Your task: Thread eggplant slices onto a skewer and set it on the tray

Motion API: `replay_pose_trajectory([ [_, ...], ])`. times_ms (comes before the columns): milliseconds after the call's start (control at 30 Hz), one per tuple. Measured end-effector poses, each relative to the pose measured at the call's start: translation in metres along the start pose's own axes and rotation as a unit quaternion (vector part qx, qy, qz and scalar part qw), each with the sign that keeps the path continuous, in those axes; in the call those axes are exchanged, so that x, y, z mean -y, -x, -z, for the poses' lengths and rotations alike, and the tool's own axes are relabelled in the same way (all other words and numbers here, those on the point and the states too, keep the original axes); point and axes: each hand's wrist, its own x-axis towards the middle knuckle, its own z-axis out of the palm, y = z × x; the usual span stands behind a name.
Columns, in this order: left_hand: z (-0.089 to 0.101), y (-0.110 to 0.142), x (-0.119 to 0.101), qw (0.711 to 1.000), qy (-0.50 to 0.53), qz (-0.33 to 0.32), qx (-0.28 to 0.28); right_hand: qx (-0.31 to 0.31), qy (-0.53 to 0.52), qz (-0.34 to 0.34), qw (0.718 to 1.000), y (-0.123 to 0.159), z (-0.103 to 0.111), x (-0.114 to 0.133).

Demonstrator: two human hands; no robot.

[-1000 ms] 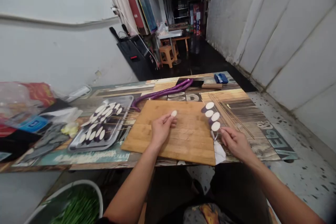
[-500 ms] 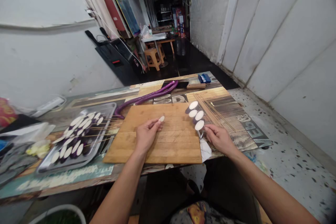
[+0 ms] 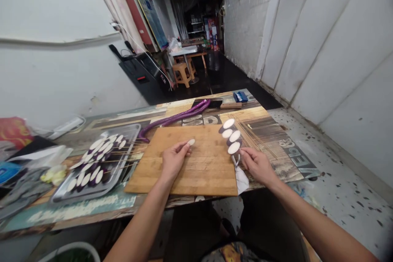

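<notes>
The person's left hand (image 3: 175,159) is over the middle of a wooden cutting board (image 3: 184,180), thumb and forefinger closed on a small pale slice (image 3: 191,142) at their tips, the other fingers curled in behind; it is hard to tell whether the slice touches the wood. The right hand (image 3: 257,166) is at the board's right edge, its thumb and forefinger pinched together with no visible gap, holding the near end of a row of eggplant slices (image 3: 234,137) — four of them, white faces up and purple skin at the sides. Whether that row rests on the board or hangs just above it cannot be made out. A piece of white paper (image 3: 242,181) lies below the right hand, by the near right corner of the board. Left of the board, a metal tray (image 3: 132,132) bears many cut pieces (image 3: 100,147), with thin sticks (image 3: 130,155) reaching right from them. On the far side of the table (image 3: 272,125) lie long purple eggplants (image 3: 172,118), a wooden-handled knife (image 3: 231,105) and a blue box (image 3: 240,96); loose skewers (image 3: 259,138) lie right of the row.
</notes>
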Motion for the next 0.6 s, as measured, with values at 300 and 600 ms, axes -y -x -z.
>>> replay_pose_trajectory([
  [300, -0.006, -0.076, -0.026, 0.936, 0.307, 0.161, -0.055, 0.085, 0.037, 0.139, 0.986, -0.076, -0.066, 0.025],
  [600, -0.009, -0.100, -0.014, 0.919, 0.349, 0.158, -0.092, 0.133, 0.021, 0.108, 0.985, -0.084, -0.078, 0.008],
])
